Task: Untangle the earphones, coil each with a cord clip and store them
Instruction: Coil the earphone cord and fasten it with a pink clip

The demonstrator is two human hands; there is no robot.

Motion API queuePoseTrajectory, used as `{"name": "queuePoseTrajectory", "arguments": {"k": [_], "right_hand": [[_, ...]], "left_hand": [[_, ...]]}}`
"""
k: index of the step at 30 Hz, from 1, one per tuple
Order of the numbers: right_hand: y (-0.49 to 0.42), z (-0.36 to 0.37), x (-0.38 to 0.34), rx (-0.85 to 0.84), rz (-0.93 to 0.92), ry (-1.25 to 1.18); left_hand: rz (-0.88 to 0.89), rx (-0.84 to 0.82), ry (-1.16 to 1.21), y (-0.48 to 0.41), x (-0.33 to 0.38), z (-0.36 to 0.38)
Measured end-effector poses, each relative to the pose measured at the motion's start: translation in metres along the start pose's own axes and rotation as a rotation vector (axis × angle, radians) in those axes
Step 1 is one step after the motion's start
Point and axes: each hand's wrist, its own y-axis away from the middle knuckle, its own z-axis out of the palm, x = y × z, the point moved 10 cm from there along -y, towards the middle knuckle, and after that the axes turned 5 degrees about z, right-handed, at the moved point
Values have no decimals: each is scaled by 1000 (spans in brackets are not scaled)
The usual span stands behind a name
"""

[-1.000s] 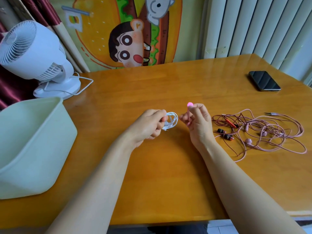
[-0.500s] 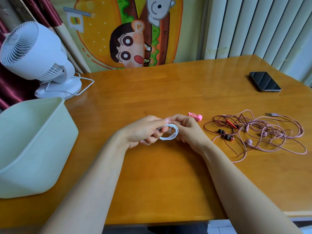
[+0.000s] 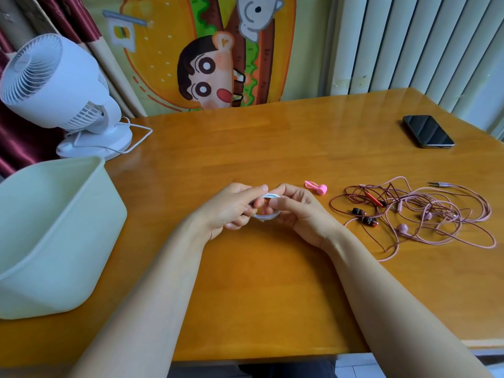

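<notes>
At frame centre, left hand [image 3: 231,211] and right hand [image 3: 297,214] both pinch the white earphone coil [image 3: 268,217]; loosened fingers [image 3: 283,205] would likely let it spring apart.

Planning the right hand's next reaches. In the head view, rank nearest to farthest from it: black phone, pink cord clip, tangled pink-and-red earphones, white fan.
1. Pink rubber cord clip, just beyond the right hand.
2. Tangled pink-and-red earphones, to its right.
3. Black rectangular phone, far right corner.
4. White plastic fan, far left.
</notes>
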Motion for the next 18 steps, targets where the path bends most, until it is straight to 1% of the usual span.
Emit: {"name": "queuePoseTrajectory", "arguments": {"k": [3,6,11,14,18], "right_hand": [[-1,2,1,-16,24,-62],[0,-1,1,1,68,-124],[1,2,-1,-17,71,-220],[-1,-4,1,36,75,-222],[-2,-12,2,89,66,-248]], "left_hand": [[28,32,53,-1,3,0],[56,27,79,-1,3,4],[48,-4,133,-4,-4,8],[73,-10,148,-5,-4,11],[165,-27,131,-3,1,18]]}}
